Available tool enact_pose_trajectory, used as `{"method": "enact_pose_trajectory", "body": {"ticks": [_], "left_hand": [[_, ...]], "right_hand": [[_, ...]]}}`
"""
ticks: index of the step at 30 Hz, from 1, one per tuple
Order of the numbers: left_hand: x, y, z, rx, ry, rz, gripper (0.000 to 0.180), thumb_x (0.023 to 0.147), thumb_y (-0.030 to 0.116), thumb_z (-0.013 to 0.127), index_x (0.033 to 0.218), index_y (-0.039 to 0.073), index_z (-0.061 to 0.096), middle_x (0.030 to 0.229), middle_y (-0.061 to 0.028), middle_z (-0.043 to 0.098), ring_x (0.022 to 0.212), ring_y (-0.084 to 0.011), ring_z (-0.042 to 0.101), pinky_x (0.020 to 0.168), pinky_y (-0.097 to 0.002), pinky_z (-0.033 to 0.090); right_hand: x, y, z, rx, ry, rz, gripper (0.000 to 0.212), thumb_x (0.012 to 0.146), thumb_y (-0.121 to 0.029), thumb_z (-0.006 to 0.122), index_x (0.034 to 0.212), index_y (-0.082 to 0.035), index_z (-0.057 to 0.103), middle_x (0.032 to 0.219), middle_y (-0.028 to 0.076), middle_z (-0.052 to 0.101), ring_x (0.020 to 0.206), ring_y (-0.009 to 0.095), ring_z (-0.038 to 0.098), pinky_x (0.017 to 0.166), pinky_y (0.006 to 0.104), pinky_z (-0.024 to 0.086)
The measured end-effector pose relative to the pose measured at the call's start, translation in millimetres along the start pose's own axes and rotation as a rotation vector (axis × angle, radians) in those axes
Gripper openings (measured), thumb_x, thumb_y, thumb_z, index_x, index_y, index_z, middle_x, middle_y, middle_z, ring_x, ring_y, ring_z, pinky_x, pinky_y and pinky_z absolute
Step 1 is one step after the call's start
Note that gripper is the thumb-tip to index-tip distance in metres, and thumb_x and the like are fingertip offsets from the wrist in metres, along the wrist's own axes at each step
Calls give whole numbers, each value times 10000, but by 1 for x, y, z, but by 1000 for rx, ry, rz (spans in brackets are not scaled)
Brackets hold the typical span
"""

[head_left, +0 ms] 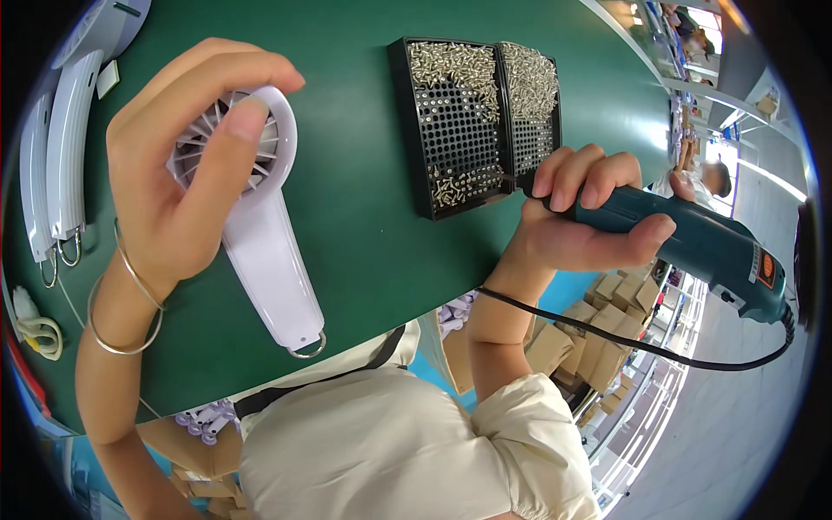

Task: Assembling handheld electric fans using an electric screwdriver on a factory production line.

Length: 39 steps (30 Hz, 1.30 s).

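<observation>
My left hand (pixel 173 165) is wrapped round the round head of a pale lilac handheld fan (pixel 273 260). Its thumb lies across the fan's grille, and the handle with a metal ring at its end points toward me over the green table. In my right hand (pixel 589 199) is a dark teal electric screwdriver (pixel 693 243), held nearly level with its cord hanging from the back end. The screwdriver's tip is at the near right part of a black two-part screw tray (pixel 459 130). Loose silver screws fill the tray's far part, and several lie in its near corner.
More lilac fans (pixel 74 147) lie at the table's left edge, beside a coiled pale cord (pixel 39 334). Cardboard boxes (pixel 598 329) stand below the table on the right, and a box of lilac parts (pixel 208 425) is under the near edge. A person (pixel 706 182) sits farther off.
</observation>
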<state>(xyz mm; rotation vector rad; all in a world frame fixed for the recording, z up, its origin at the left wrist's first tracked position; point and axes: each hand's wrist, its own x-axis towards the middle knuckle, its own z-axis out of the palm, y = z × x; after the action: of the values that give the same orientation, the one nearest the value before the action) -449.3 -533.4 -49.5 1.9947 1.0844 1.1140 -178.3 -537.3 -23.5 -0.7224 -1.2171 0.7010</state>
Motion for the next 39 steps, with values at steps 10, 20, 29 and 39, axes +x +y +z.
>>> {"method": "enact_pose_trajectory", "body": {"ticks": [10, 20, 29, 39], "left_hand": [[-1, 0, 6, 2, 96, 71, 195, 855, 80, 516, 956, -18, 651, 927, -134, 645, 784, -204, 606, 697, -276, 468], [1, -11, 21, 23, 457, 407, 84, 727, -1, 606, 810, 7, 618, 704, -128, 580, 587, -308, 563, 524, -358, 451], [-3, -12, 20, -119, 435, 296, 96, 701, 11, 594, 797, 2, 597, 706, -137, 568, 637, -337, 560, 562, -399, 456], [-4, -13, 26, -139, 434, 275, 67, 703, 20, 594, 769, 5, 592, 706, -145, 568, 658, -342, 566, 590, -410, 460]], "right_hand": [[2, -28, 10, 264, -39, -71, 465, 888, -591, 477, 1182, -233, 514, 630, -21, 463, 404, 87, 368, 337, 238, 271], [-72, -58, 73, 704, -625, -150, 492, 851, -46, 642, 1167, -138, 277, 647, 121, 559, 402, 200, 524, 320, 332, 491], [-84, -78, 75, 375, -648, 7, 575, 929, -428, 570, 1389, -255, 272, 677, 72, 555, 473, 225, 565, 395, 343, 489], [-93, -74, 76, 343, -664, -11, 593, 927, -459, 553, 1404, -282, 248, 683, 75, 549, 479, 220, 572, 406, 349, 512]]}}
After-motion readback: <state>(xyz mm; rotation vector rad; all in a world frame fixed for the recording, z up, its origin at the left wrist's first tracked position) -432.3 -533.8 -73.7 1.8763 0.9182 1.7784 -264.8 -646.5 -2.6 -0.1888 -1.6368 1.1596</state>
